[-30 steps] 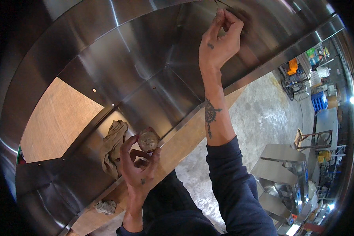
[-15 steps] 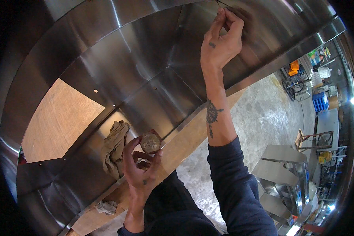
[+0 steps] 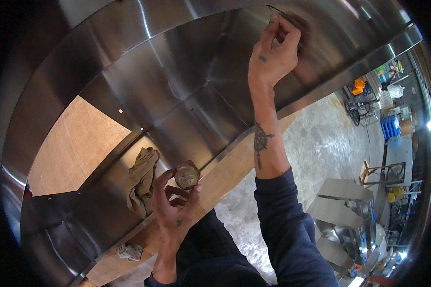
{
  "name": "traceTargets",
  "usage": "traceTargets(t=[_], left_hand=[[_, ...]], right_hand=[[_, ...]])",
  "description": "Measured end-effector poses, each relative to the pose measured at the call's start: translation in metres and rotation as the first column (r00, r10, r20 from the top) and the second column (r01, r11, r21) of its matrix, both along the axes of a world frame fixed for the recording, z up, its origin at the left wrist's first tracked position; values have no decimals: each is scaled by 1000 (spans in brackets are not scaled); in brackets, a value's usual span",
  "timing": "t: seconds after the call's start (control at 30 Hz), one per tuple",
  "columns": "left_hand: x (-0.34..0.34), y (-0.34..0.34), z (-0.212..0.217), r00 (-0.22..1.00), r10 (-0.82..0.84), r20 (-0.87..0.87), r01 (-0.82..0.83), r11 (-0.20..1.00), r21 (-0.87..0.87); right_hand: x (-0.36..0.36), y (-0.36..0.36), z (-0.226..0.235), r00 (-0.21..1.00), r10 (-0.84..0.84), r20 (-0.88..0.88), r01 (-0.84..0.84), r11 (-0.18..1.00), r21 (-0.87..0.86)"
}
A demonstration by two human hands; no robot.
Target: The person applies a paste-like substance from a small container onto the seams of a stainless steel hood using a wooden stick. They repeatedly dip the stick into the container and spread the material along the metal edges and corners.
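Observation:
My left hand [image 3: 175, 208] is closed around a small round cup [image 3: 187, 176] with a cloudy, greyish face, held over the near edge of a large stainless steel sheet-metal piece [image 3: 177, 122]. Farther off, my right hand [image 3: 275, 55] is in a pinch, thumb against fingertips, close to the metal's far panel. A thin dark line, like a slim stick or brush tip, sticks out past those fingertips, but it is too small to name surely. Beside my left hand a crumpled olive-brown cloth [image 3: 142, 179] lies on the metal.
A wooden board [image 3: 234, 177] runs beneath the metal's near edge, with a greyish crumpled rag [image 3: 129, 251] on it. Through a cut-out shows a wooden surface [image 3: 79, 148]. To the right, steel pieces [image 3: 342, 203] stand on the concrete floor [image 3: 321, 138], and a blue crate [image 3: 390, 126] sits farther back.
The whole view has shifted slightly. Both hands keep nearly the same pose, with the cup still in my left hand and my right hand still pinching at the far panel.

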State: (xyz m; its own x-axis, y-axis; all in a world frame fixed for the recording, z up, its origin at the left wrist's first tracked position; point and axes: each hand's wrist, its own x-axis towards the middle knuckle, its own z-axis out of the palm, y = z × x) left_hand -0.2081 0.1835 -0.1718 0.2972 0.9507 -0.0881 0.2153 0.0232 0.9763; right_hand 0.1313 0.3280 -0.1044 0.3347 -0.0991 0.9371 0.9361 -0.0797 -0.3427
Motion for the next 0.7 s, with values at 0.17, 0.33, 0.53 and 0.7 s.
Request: traceTargets(t=[0.17, 0.33, 0.53, 0.7], left_hand=[[-3, 0, -8, 1000, -20, 12, 21, 999, -38], [-5, -1, -8, 1000, -13, 10, 13, 999, -45], [-17, 3, 3, 999, 48, -17, -48, 998, 28], [-47, 12, 15, 980, 181, -79, -168, 975, 147]], right_hand=[[2, -2, 1, 1000, 11, 12, -10, 1000, -12], [-10, -10, -3, 997, 62, -52, -63, 997, -35], [-107, -68, -29, 851, 345, -396, -415, 904, -104], [-200, -125, -43, 554, 629, -546, -799, 587, -134]])
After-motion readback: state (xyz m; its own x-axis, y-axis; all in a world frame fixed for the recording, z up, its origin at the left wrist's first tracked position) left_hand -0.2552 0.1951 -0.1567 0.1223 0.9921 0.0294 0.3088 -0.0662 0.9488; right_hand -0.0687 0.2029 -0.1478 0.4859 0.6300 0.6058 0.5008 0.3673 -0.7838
